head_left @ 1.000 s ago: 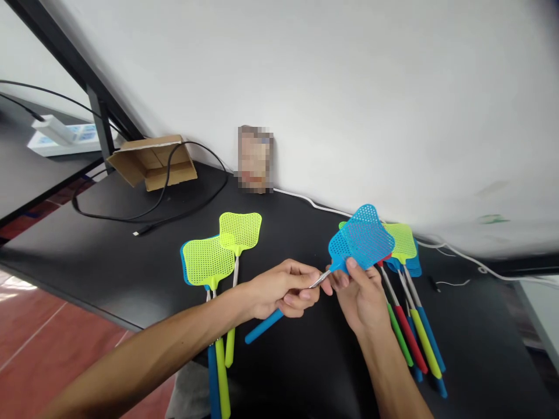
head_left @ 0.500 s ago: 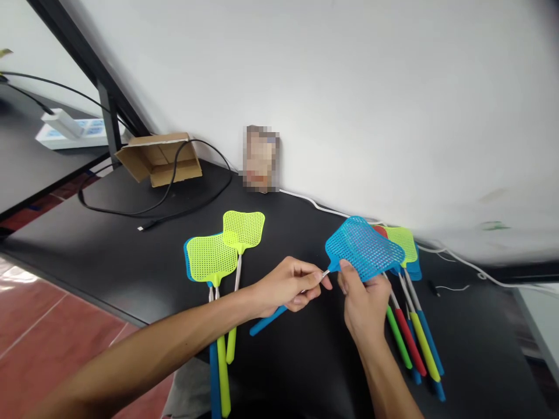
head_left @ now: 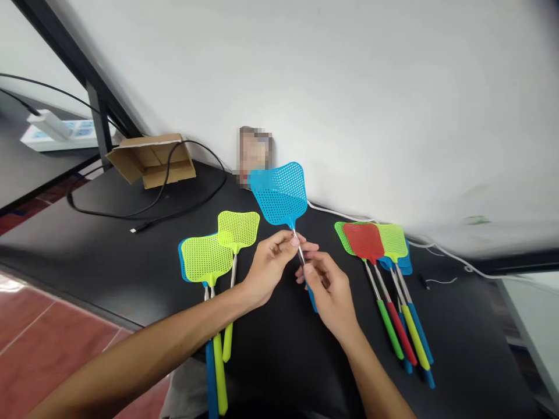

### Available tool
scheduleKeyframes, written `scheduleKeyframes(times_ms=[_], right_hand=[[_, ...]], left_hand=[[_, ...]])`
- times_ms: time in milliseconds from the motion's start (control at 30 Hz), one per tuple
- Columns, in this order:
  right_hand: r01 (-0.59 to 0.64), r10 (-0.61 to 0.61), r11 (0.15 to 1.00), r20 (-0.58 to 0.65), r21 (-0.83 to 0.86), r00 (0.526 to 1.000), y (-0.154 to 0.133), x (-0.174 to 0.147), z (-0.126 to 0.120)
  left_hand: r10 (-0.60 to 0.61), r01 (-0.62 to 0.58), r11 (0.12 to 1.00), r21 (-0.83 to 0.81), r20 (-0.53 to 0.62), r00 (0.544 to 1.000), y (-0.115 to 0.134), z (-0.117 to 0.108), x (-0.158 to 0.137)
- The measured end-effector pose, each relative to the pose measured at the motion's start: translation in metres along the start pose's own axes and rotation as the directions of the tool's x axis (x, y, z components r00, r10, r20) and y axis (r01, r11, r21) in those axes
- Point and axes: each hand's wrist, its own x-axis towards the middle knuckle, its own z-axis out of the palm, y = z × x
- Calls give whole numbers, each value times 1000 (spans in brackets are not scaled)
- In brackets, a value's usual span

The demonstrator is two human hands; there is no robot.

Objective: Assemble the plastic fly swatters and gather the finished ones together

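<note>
Swatter (head_left: 280, 198) at 12 o'clock: left hand (head_left: 271, 265) pinches shaft (head_left: 301, 252), right hand (head_left: 329, 291) curls loosely round handle (head_left: 312, 299); best keep both grips in line along shaft.

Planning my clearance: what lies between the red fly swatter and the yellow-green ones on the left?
In the head view, the held blue fly swatter comes between them, with the left hand and right hand on it.
</note>
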Motion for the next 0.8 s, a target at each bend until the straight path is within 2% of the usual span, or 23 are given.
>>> scheduleKeyframes(times_ms=[200,300,400,467,533,667,733,800], right_hand=[[80,-100,985,-124,-156,987,4,-4,8],[106,-142,976,-187,-191,972,1,0,6],[85,-168,960,-309,-266,936,-7,-1,-12],[1,-176,928,-437,-373,882,-12,-9,-35],[-133,-183,847,-518,-515,836,-14,-23,-63],[-323,-177,534,-477,-781,861,-1,-60,-115],[-389,-153,419,-486,-820,860,9,-74,-131],[-426,-133,344,-493,-837,860,18,-81,-139]], left_hand=[[-3,-4,997,74,102,995,1,2,-1],[-4,-6,996,93,102,995,0,0,1],[-48,41,996,79,82,996,-1,-2,1],[-66,59,995,86,75,995,0,-3,1],[-57,50,994,96,72,996,3,-2,0],[-37,28,995,97,87,996,9,1,-3],[-34,24,995,99,101,994,11,2,-4],[-33,22,995,101,113,993,11,3,-4]])
